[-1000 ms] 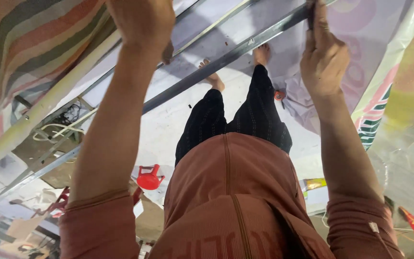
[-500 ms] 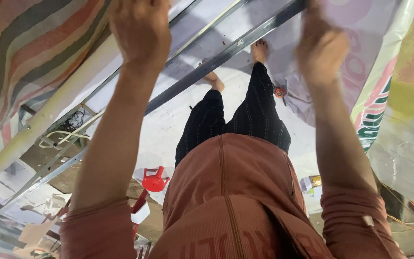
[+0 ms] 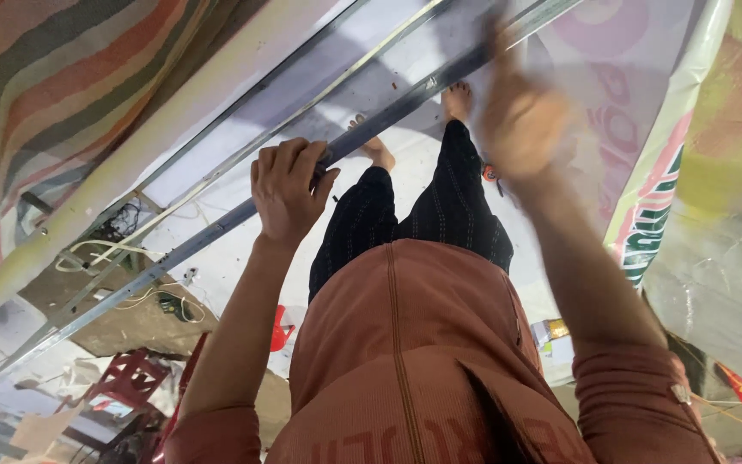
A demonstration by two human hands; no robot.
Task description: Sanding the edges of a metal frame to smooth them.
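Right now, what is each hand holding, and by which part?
The left hand grips the long metal bar partway along its length, fingers wrapped over it. The right hand is blurred beside the bar; whether it holds anything cannot be told.

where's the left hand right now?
Head view, left of centre: the left hand has its grip wrapped around the long grey metal bar, just left of the dark-trousered legs. The blurred right hand is further along the bar.

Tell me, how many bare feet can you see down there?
2: one bare foot just beyond the left hand, the other foot beside the blurred right hand; both stand under the metal rail.
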